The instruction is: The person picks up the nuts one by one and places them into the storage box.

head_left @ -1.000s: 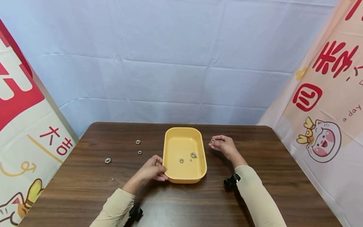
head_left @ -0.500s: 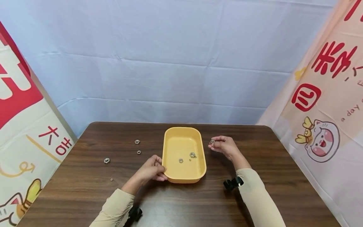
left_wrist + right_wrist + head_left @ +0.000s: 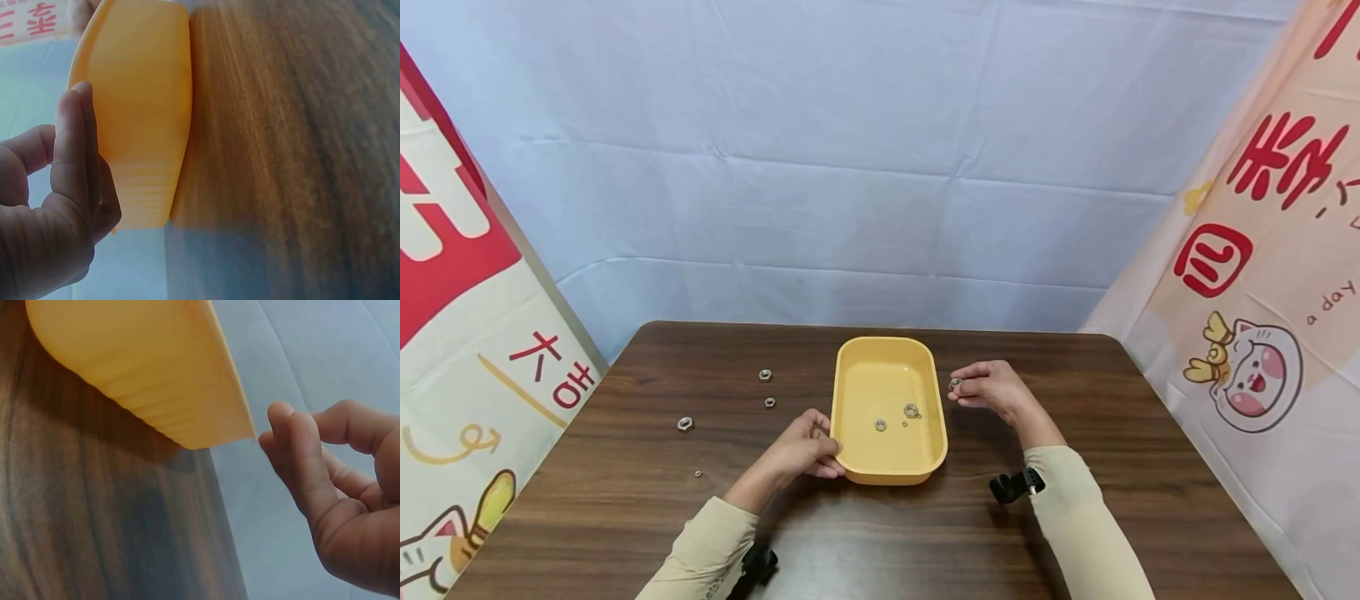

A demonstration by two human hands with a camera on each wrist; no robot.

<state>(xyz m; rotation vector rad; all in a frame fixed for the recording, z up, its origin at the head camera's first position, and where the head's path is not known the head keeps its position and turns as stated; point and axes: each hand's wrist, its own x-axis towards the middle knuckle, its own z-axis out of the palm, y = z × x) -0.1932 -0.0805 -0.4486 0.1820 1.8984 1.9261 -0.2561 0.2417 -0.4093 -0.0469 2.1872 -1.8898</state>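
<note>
A yellow rectangular plastic tray (image 3: 891,478) stands on the table, with several metal nuts of different sizes inside, among them a large hex nut (image 3: 911,410) and a medium one (image 3: 880,425). My left hand (image 3: 803,450) grips its near left side, thumb over the rim and fingers along the outer wall (image 3: 144,112). Off the tray's right edge, my right hand (image 3: 992,389) pinches a hex nut (image 3: 955,384) between thumb and fingertips. In the right wrist view the fingers (image 3: 306,456) hide that nut, and the tray's wall (image 3: 144,369) is close beside them.
Several nuts lie on the brown wooden table (image 3: 865,550) left of the tray: a large nut (image 3: 685,424), two mid-sized ones, a nut (image 3: 765,375) and a smaller nut (image 3: 770,402), and a tiny nut (image 3: 697,473). A pale cloth (image 3: 850,208) hangs behind the table.
My right hand, with the hex nut pinched in it, has shifted slightly left and down toward the tray's right rim. My left hand and the tray have stayed in place.
</note>
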